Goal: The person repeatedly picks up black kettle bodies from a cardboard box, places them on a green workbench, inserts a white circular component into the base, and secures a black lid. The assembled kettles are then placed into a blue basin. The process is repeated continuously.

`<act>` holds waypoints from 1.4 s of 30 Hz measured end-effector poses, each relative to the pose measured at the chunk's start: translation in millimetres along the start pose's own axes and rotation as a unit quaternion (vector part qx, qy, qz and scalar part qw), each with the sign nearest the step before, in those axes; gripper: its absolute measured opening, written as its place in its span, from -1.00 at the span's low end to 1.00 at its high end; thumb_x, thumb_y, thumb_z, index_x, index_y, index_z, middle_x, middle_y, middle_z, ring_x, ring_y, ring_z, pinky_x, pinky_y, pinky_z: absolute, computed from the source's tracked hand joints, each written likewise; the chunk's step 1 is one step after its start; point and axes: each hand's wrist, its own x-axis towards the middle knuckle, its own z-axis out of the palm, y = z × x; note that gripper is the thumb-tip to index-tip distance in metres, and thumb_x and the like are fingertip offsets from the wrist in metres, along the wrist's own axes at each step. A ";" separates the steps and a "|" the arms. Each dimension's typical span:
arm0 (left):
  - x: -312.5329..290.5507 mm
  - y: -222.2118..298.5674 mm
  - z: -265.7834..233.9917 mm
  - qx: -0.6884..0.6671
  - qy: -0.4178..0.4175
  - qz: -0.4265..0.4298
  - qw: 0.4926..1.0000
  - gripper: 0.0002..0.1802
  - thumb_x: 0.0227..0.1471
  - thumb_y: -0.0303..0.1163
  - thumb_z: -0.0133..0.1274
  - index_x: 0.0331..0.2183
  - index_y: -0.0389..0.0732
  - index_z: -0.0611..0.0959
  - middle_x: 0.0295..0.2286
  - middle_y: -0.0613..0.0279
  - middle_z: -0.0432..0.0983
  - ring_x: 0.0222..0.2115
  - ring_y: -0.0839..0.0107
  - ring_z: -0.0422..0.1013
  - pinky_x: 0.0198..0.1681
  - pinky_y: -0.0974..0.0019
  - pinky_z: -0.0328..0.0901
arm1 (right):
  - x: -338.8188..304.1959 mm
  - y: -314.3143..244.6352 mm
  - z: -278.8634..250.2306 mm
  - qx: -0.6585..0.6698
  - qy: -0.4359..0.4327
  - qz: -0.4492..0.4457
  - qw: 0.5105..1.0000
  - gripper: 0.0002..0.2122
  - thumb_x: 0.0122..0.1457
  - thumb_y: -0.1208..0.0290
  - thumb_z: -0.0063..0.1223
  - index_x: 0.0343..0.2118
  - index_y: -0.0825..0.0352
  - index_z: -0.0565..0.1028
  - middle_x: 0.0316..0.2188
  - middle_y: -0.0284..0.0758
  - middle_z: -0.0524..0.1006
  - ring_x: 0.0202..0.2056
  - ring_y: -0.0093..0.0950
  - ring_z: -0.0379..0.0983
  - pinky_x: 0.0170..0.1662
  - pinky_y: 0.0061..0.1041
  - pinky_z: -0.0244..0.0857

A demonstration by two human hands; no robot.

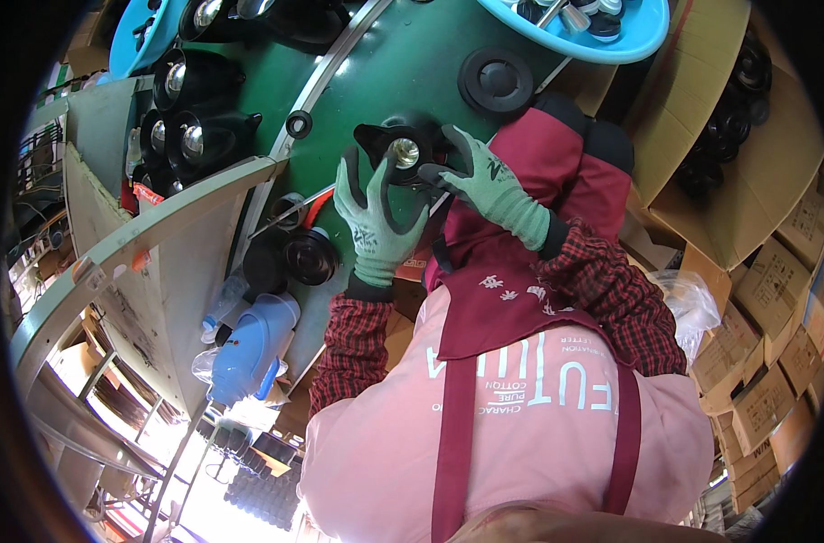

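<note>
On the green tabletop (357, 100), right in front of me, is a black jug body (376, 138) with a pointed spout and a shiny, mirror-like inside. My left hand (376, 222), in a green and grey knit glove, grips its near left side with fingers curved around it. From the right, my right hand (495, 184), gloved the same way, has thumb and fingers against its rim. The jug's lower part is hidden. A small black ring (299, 124) lies to its left, and a large round black lid (496, 81) lies beyond my right hand.
Several black jugs (199, 140) stand at the far left. A light-blue basin (643, 47) holds caps at the far edge. Black lids (310, 256) and a blue jug (253, 344) sit left of my forearm. An open cardboard box (701, 217) with black parts is at right.
</note>
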 end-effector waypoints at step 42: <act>62.7 -41.4 12.9 0.001 -0.021 0.023 1.000 -0.26 -0.19 -0.43 0.42 0.10 0.05 0.57 0.22 -0.25 0.18 0.21 -0.27 0.19 0.26 -0.17 0.14 | 169.5 79.8 -281.5 -0.657 0.224 0.103 0.712 -0.58 0.10 0.21 0.03 0.01 0.28 0.52 -0.15 -0.09 0.55 -0.14 -0.14 0.45 -0.15 0.04 0.24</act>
